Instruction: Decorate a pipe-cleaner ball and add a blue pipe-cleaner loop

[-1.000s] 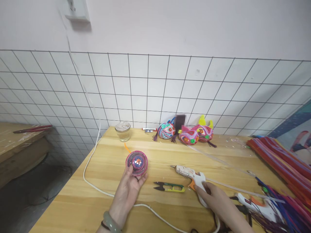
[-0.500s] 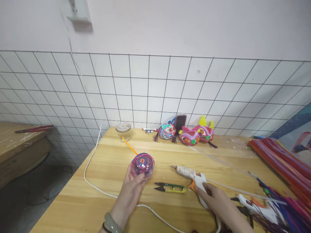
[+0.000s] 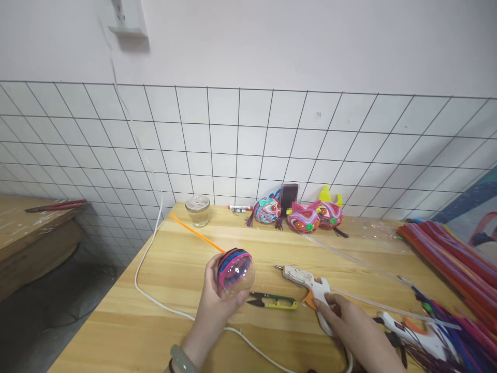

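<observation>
My left hand (image 3: 212, 311) holds a clear plastic half-ball (image 3: 235, 270) wrapped in pink, blue and purple pipe cleaners, lifted above the wooden table (image 3: 155, 305). An orange pipe cleaner (image 3: 196, 234) trails from the ball toward the back left. My right hand (image 3: 349, 324) grips the handle of a white hot glue gun (image 3: 306, 282) that lies on the table, nozzle pointing left. Small yellow-green snips (image 3: 274, 299) lie between the two hands.
A white cord (image 3: 143, 269) loops across the table's left side. A glass jar (image 3: 198, 210) and three colourful finished figures (image 3: 298, 213) stand by the tiled wall. Bundles of pipe cleaners (image 3: 450, 259) fill the right edge, with a second glue gun (image 3: 411, 331) near them.
My left hand has carried the ball to the right and turned it, so its side faces me instead of its spiral face. The orange pipe cleaner now shows longer. My right hand stays put.
</observation>
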`<state>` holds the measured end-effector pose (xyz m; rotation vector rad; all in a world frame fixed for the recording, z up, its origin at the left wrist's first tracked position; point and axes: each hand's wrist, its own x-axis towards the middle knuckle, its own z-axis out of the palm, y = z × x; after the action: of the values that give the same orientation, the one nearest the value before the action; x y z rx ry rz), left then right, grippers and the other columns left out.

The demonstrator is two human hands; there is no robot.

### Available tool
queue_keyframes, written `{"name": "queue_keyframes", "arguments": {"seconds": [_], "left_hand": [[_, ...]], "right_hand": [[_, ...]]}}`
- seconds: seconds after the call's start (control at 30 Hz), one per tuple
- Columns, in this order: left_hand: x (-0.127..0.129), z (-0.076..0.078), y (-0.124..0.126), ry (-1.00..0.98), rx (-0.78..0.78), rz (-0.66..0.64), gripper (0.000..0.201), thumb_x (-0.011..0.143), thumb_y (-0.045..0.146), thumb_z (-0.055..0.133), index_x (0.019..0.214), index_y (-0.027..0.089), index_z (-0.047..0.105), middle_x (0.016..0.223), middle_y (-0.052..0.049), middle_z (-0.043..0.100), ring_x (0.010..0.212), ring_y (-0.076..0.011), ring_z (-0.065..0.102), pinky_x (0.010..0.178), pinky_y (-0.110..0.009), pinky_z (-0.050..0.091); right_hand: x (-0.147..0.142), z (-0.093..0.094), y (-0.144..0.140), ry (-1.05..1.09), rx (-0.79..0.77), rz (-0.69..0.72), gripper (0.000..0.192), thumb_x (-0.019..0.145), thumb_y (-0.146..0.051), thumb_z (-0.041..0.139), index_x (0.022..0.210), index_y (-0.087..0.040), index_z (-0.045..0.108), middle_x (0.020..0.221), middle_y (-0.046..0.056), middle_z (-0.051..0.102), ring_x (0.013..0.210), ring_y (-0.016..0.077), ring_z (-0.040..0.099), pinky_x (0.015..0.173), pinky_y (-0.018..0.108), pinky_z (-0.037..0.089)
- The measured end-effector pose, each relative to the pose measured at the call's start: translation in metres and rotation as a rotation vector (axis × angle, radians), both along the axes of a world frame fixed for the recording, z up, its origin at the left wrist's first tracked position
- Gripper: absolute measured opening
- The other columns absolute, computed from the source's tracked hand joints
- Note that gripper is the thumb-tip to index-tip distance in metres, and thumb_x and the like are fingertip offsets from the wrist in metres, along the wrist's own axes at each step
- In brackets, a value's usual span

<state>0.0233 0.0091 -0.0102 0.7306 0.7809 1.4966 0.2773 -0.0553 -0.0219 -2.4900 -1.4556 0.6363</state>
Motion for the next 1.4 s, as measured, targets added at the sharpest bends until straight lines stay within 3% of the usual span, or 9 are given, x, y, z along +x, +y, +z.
{"name": "queue_keyframes", "arguments": {"seconds": [0.17, 0.33, 0.53, 0.67, 0.83, 1.07, 1.27, 1.4], "left_hand": [[-0.004, 0.008, -0.004, 0.143, 0.047, -0.080, 0.074, 0.042, 0.000, 0.078, 0.109, 0.021, 0.055, 0.116, -0.011, 0.058, 0.110, -0.0287, 0.050, 0.095, -0.036, 0.036], [-0.002, 0.009, -0.006, 0.058, 0.025, -0.149, 0.071, 0.042, 0.003, 0.079, 0.107, 0.021, 0.057, 0.114, -0.012, 0.060, 0.108, -0.0311, 0.052, 0.091, -0.039, 0.041], [0.000, 0.010, -0.008, -0.095, -0.071, -0.226, 0.070, 0.047, 0.015, 0.081, 0.111, 0.020, 0.052, 0.111, -0.013, 0.061, 0.103, -0.0318, 0.055, 0.085, -0.041, 0.046], [-0.003, 0.013, -0.007, -0.105, -0.088, -0.278, 0.071, 0.049, 0.018, 0.080, 0.114, 0.021, 0.050, 0.116, -0.013, 0.059, 0.108, -0.0320, 0.052, 0.088, -0.042, 0.045], [0.005, 0.005, -0.013, -0.074, -0.046, -0.318, 0.074, 0.047, 0.017, 0.081, 0.113, 0.022, 0.049, 0.115, -0.013, 0.059, 0.105, -0.0317, 0.054, 0.086, -0.041, 0.046], [0.007, 0.001, -0.021, 0.025, 0.091, -0.514, 0.071, 0.057, 0.012, 0.076, 0.118, 0.025, 0.042, 0.123, -0.012, 0.052, 0.112, -0.0294, 0.050, 0.092, -0.041, 0.041], [0.009, 0.003, -0.026, 0.113, 0.051, -0.489, 0.070, 0.057, 0.011, 0.076, 0.117, 0.028, 0.043, 0.123, -0.009, 0.053, 0.111, -0.0268, 0.051, 0.088, -0.035, 0.044], [0.009, 0.000, -0.025, 0.149, 0.082, -0.466, 0.071, 0.058, 0.010, 0.075, 0.118, 0.026, 0.041, 0.123, -0.010, 0.052, 0.114, -0.0257, 0.049, 0.092, -0.035, 0.042]], "right_hand": [[0.001, 0.002, -0.003, -0.135, 0.037, -0.007, 0.039, 0.081, -0.053, 0.036, 0.089, -0.020, 0.057, 0.083, 0.013, 0.069, 0.077, 0.0302, 0.064, 0.067, 0.037, 0.043], [-0.007, 0.002, -0.004, -0.219, 0.300, 0.060, 0.037, 0.082, -0.048, 0.039, 0.094, -0.016, 0.054, 0.083, 0.014, 0.066, 0.081, 0.0288, 0.062, 0.072, 0.037, 0.044], [-0.033, 0.005, -0.006, -0.169, 0.703, 0.392, 0.030, 0.086, -0.035, 0.042, 0.109, -0.019, 0.051, 0.095, 0.011, 0.062, 0.092, 0.0249, 0.058, 0.079, 0.037, 0.046], [-0.051, 0.006, -0.008, -0.149, 0.870, 0.592, 0.034, 0.088, -0.022, 0.039, 0.121, -0.020, 0.046, 0.100, 0.011, 0.061, 0.094, 0.0231, 0.057, 0.078, 0.036, 0.048], [-0.075, 0.008, -0.013, -0.056, 0.879, 0.695, 0.041, 0.088, -0.013, 0.037, 0.128, -0.018, 0.040, 0.080, 0.008, 0.061, 0.071, 0.0166, 0.059, 0.063, 0.026, 0.050], [-0.088, 0.007, -0.016, -0.096, 0.945, 0.636, 0.045, 0.087, -0.011, 0.035, 0.131, -0.020, 0.037, 0.067, 0.004, 0.057, 0.059, 0.0168, 0.055, 0.054, 0.025, 0.047], [-0.089, 0.014, -0.014, -0.181, 0.943, 0.801, 0.051, 0.082, -0.006, 0.037, 0.132, -0.016, 0.033, 0.064, 0.003, 0.056, 0.055, 0.0167, 0.052, 0.051, 0.025, 0.045], [-0.093, 0.011, -0.012, -0.238, 0.956, 0.797, 0.051, 0.080, -0.004, 0.035, 0.129, -0.015, 0.036, 0.059, 0.003, 0.055, 0.052, 0.0174, 0.050, 0.047, 0.026, 0.042]]}}
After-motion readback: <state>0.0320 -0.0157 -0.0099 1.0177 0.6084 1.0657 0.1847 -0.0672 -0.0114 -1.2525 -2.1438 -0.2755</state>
